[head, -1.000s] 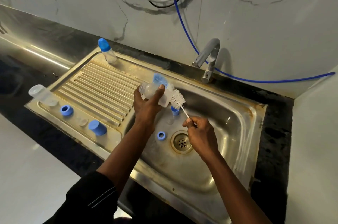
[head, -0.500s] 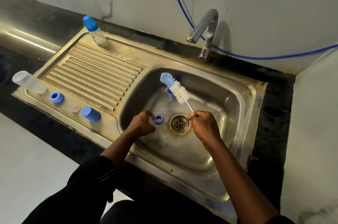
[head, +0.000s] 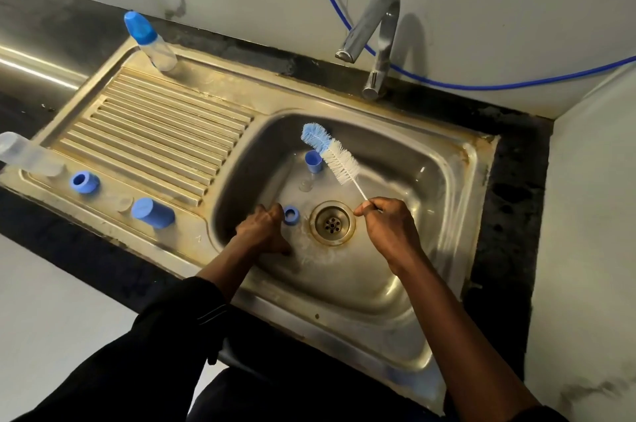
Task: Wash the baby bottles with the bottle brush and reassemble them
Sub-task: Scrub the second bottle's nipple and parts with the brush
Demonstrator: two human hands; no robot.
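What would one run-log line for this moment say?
left hand: beside blue ring in sink, grip unclear | right hand: holds bottle brush by handle

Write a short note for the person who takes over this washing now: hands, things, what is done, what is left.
Right hand pinches the bottle brush over the basin.
Left hand low in the basin, fingers curled beside a blue ring; grip unclear.
Done, it seems: one capped bottle stands at the drainboard's far corner.
Loose on the drainboard: open bottle, second ring, lying cap; in the basin, an upright cap.
Left: wash, reassemble these.
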